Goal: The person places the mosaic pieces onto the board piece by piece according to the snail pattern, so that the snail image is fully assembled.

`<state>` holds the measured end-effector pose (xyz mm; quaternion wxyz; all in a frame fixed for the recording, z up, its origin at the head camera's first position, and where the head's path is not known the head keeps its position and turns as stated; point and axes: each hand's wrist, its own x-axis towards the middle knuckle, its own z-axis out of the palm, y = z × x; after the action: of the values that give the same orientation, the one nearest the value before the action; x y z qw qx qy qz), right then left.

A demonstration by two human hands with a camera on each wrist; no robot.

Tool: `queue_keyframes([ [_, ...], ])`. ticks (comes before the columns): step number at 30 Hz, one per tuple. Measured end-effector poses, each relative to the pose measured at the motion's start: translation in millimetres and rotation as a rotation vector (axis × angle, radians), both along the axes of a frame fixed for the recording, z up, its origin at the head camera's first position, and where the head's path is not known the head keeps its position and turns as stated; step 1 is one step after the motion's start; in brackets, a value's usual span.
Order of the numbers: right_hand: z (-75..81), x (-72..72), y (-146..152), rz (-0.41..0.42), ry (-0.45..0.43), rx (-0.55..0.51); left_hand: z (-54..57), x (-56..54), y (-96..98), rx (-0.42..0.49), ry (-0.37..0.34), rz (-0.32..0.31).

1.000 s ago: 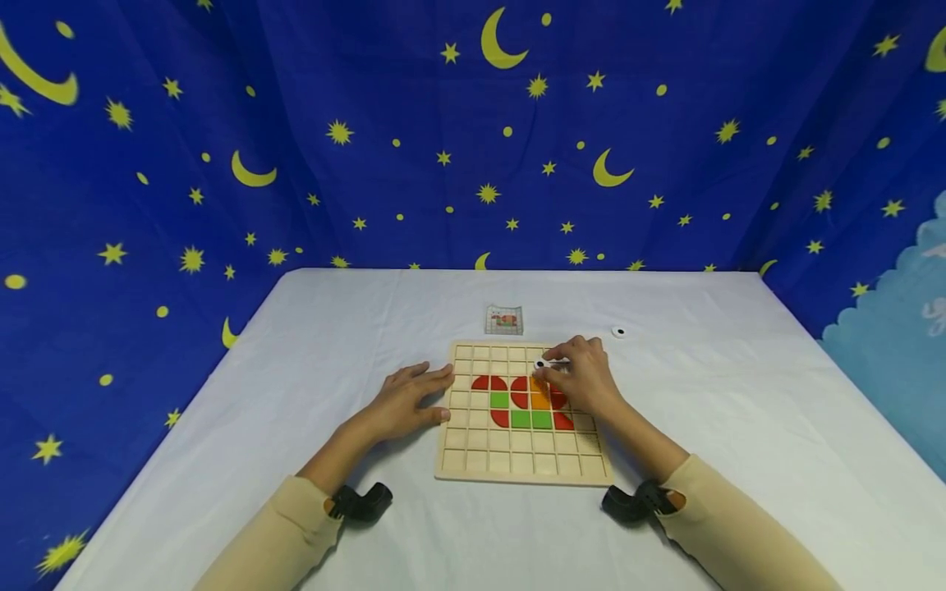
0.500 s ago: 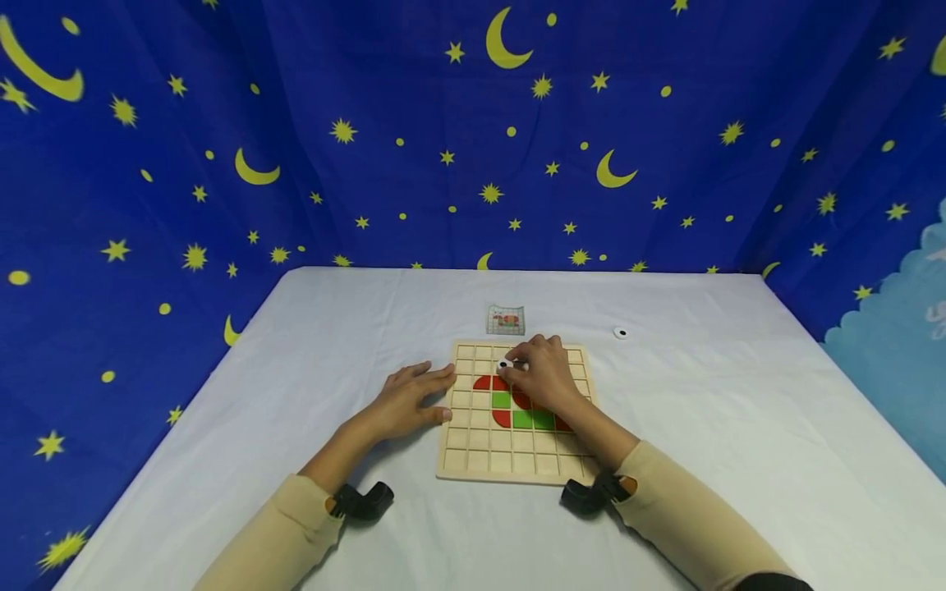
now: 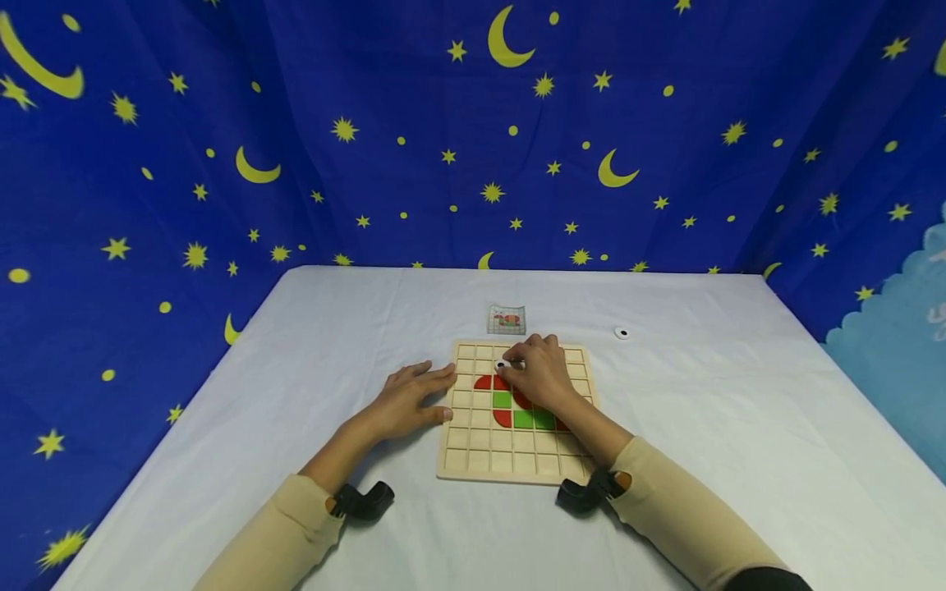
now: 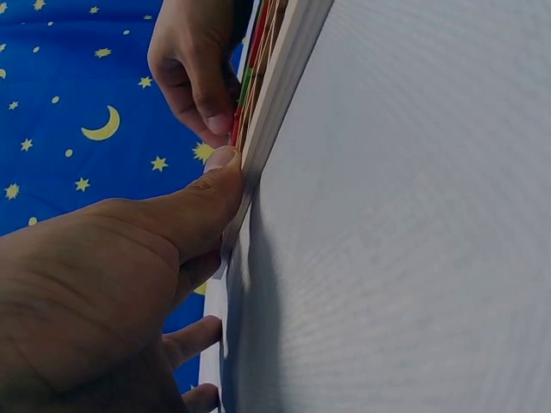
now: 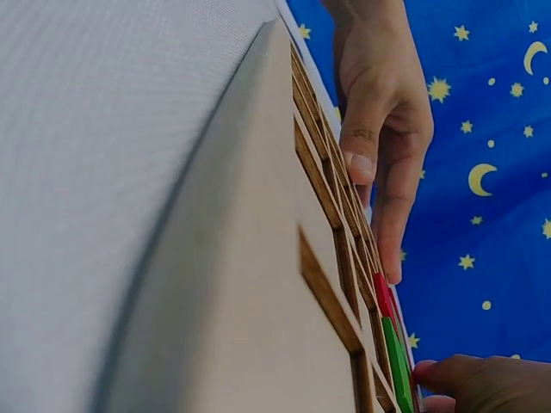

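My right hand (image 3: 542, 374) pinches a small white eye piece with a black dot (image 3: 501, 365) over the upper middle cells of a wooden grid board (image 3: 488, 465). Just below those fingertips, red quarter-round pieces (image 3: 484, 382) and green square pieces (image 3: 502, 400) sit in the board's cells. The right hand and forearm cover the pieces on the board's right side. My left hand (image 3: 402, 403) rests at the board's left edge, fingers spread and straight; in the left wrist view its thumb (image 4: 222, 163) touches the edge.
A second eye piece (image 3: 622, 333) lies on the white tablecloth (image 3: 709, 394) to the right behind the board. A small picture card (image 3: 507, 320) with a gridded coloured pattern stands just behind the board. A blue star-patterned curtain (image 3: 414, 107) hangs beyond the table.
My right hand has moved left across the board with the eye piece, from the orange piece's column to above the red pieces at left. The left hand has stayed in place.
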<state>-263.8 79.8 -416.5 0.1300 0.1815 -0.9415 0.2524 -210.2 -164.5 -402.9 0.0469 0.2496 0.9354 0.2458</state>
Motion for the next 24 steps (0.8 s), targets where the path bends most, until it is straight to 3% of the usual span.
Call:
queue_keyframes([
  [8, 0.6, 1.5, 1, 0.019, 0.006, -0.008, 0.0, 0.5, -0.2, 0.000, -0.006, 0.000],
  [16, 5.2, 9.1, 16, 0.042, -0.023, -0.093, -0.4, 0.5, 1.1, 0.007, -0.016, -0.001],
  [24, 9.2, 11.2, 62, -0.051, -0.076, -0.116, -1.9, -0.9, 0.4, -0.005, -0.013, 0.004],
])
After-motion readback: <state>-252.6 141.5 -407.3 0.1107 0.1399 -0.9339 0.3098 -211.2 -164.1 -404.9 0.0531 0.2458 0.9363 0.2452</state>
